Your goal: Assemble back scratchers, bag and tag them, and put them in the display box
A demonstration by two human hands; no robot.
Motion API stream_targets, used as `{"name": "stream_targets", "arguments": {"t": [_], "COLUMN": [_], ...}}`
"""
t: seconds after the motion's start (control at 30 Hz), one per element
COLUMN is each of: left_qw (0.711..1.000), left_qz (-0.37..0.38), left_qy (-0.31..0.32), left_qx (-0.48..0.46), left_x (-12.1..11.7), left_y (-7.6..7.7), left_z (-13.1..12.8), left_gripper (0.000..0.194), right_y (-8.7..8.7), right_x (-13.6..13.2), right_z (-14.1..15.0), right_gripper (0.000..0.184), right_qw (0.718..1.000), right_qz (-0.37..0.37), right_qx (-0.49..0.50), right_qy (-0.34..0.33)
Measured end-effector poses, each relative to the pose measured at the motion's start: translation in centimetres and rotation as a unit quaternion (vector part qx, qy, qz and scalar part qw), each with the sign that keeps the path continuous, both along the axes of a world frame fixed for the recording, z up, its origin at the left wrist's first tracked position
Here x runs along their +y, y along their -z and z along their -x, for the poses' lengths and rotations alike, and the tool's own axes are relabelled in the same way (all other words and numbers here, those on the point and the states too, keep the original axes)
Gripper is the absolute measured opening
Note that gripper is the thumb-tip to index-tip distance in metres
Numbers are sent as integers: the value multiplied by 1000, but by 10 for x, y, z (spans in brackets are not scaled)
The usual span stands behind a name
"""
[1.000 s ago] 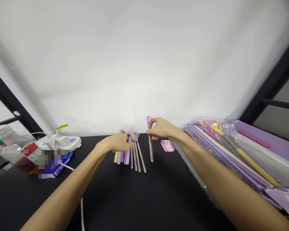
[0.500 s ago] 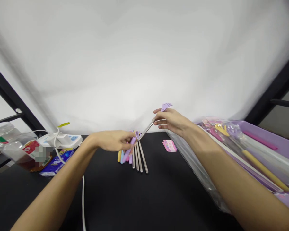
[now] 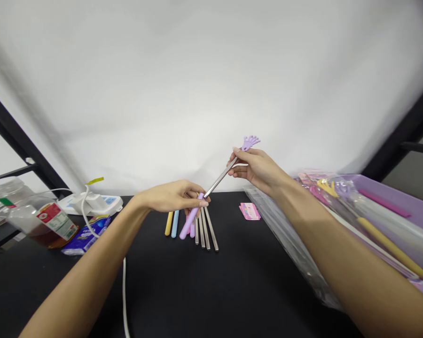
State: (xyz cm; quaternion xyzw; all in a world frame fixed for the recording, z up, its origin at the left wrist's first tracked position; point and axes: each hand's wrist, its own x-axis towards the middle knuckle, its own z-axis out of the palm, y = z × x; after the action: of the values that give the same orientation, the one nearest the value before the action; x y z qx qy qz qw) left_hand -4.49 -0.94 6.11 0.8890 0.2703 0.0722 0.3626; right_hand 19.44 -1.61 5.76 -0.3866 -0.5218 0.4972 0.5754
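My left hand (image 3: 172, 197) is shut on the upper end of a lilac silicone tube (image 3: 189, 223), which slants down toward the table. My right hand (image 3: 252, 169) pinches a steel rod (image 3: 220, 180) with a lilac hand-shaped tip (image 3: 250, 142) above my fingers. The rod's lower end meets the tube's top at my left fingers. Below them lie several steel rods (image 3: 205, 232), their upper ends hidden behind my left hand. A yellow tube (image 3: 168, 224) and a blue tube (image 3: 175, 224) lie just left of those rods.
A pink card (image 3: 249, 211) lies on the black table (image 3: 162, 291). At right, a purple box (image 3: 384, 202) holds packaged items, with clear plastic (image 3: 289, 244) along it. At left stand a power strip (image 3: 91, 204), a bottle (image 3: 45, 225) and a blue packet (image 3: 88, 234). A white cable (image 3: 124, 300) crosses the table.
My right hand has risen and shifted right, tilting the rod further. My left hand has lifted the lilac tube higher, and the yellow and blue tubes now show clearly.
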Motion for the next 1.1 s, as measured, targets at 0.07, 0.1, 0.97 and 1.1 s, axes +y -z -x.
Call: {"name": "stream_targets", "arguments": {"t": [0.07, 0.1, 0.97, 1.1], "left_qw": [1000, 1000, 993, 986], "left_qz": [23, 28, 35, 68], "left_qy": [8, 9, -58, -69], "left_qx": [9, 10, -94, -136], "left_x": [0, 0, 0, -7], "left_y": [0, -1, 8, 4], "left_z": [0, 0, -13, -20], "left_gripper": [38, 38, 31, 28], "right_y": [-1, -1, 2, -1], "right_x": [-1, -2, -2, -3], "right_z": [1, 2, -28, -36], "right_gripper": [24, 25, 20, 19], "right_qw": [1000, 1000, 997, 994], "right_qz": [2, 4, -47, -67], "right_qx": [-4, -7, 45, 62], "right_qy": [0, 4, -45, -57]}}
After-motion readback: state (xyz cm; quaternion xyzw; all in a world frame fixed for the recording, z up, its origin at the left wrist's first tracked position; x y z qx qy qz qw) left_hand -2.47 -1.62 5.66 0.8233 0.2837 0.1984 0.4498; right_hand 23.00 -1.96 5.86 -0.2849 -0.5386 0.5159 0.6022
